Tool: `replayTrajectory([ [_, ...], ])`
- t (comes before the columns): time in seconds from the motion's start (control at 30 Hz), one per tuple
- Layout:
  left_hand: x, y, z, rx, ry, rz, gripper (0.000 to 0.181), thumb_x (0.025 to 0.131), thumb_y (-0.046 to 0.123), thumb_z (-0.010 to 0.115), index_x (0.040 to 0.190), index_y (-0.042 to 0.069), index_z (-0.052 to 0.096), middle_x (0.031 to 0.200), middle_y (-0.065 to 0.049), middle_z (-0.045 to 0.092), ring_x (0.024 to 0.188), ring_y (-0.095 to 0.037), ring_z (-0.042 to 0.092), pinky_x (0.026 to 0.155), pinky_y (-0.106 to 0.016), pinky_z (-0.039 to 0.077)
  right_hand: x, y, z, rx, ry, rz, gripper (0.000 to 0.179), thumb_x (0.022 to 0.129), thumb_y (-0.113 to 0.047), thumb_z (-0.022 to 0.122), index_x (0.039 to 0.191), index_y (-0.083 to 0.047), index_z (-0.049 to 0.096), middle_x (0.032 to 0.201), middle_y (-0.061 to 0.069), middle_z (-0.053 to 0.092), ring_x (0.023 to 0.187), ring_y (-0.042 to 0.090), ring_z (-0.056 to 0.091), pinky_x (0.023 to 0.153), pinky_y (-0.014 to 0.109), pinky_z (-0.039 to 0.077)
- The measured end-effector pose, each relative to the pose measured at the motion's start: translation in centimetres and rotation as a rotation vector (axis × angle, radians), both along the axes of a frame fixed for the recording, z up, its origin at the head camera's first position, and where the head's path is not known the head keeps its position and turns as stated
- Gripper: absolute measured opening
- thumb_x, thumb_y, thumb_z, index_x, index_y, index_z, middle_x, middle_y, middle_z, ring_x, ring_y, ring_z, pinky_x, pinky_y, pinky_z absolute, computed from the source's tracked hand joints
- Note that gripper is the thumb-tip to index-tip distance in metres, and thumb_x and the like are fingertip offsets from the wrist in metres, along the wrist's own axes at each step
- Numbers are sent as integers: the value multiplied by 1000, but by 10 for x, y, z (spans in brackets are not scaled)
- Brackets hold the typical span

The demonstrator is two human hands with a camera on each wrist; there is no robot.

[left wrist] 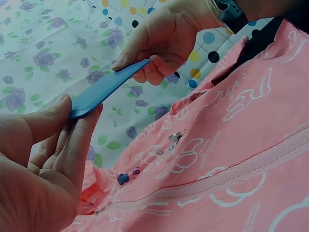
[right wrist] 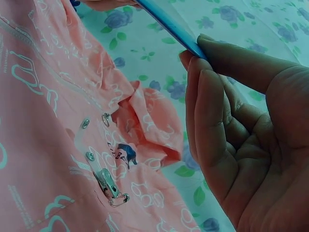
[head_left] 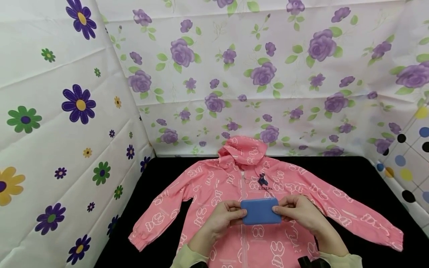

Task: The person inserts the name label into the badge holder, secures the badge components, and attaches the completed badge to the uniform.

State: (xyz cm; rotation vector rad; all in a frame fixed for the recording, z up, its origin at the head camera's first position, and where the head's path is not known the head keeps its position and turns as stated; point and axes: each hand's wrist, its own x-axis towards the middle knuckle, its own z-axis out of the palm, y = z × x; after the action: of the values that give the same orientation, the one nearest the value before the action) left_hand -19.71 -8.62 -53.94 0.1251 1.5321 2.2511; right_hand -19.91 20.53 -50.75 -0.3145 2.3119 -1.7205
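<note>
A flat blue rectangular case with rounded corners [head_left: 261, 211] is held level above a pink hooded jacket [head_left: 228, 186]. My left hand [head_left: 225, 219] pinches the case's left end between thumb and fingers. At its right end my right hand [head_left: 301, 213] pinches it the same way. The left wrist view shows the case [left wrist: 108, 89] nearly edge-on, thin, spanning both hands. Below, the jacket lies spread out with its front zipper [left wrist: 231, 181] closed and its sleeves out to the sides. Whatever the case may contain is hidden.
Small shiny metal pieces [right wrist: 107, 181] show on the jacket front, near a dark blue bear print [right wrist: 126, 153]; their kind is unclear. A black cloth [head_left: 161, 167] covers the table. Flower-patterned sheets [head_left: 214, 74] stand behind and at the left, a dotted one [head_left: 409, 160] at the right.
</note>
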Motion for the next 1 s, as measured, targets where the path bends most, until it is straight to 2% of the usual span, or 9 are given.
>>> replayTrajectory([
  [0.3, -3, 1, 1, 9, -8, -9, 12, 96, -9, 68, 102, 1, 72, 90, -5, 77, 82, -14, 77, 80, -31, 65, -3, 1, 3, 5, -3, 0, 28, 97, -21, 81, 104, 5, 72, 81, 12, 71, 71, 20, 66, 66, 34, 61],
  [0.57, -7, 1, 2, 37, 9, 12, 14, 97, -7, 69, 109, -1, 73, 94, -8, 78, 85, -15, 78, 84, -32, 65, -5, -1, 8, -15, -13, 12, 41, 102, -24, 75, 128, 7, 69, 102, 13, 76, 85, 25, 71, 72, 34, 63],
  [0.8, -9, 0, 4, 26, 12, 7, 14, 103, 2, 66, 115, -5, 69, 98, -6, 77, 88, -14, 77, 86, -31, 64, -5, -1, 16, -20, 43, 38, 40, 102, -18, 75, 129, 11, 66, 100, 15, 75, 83, 26, 72, 72, 35, 64],
  [1.0, -12, 0, 8, 45, -8, -6, 37, 113, 21, 56, 127, -12, 66, 103, -10, 77, 94, -16, 78, 94, -35, 62, -6, 4, 16, 5, 46, 17, 39, 104, -21, 73, 127, 9, 65, 98, 14, 72, 85, 28, 73, 75, 35, 65],
])
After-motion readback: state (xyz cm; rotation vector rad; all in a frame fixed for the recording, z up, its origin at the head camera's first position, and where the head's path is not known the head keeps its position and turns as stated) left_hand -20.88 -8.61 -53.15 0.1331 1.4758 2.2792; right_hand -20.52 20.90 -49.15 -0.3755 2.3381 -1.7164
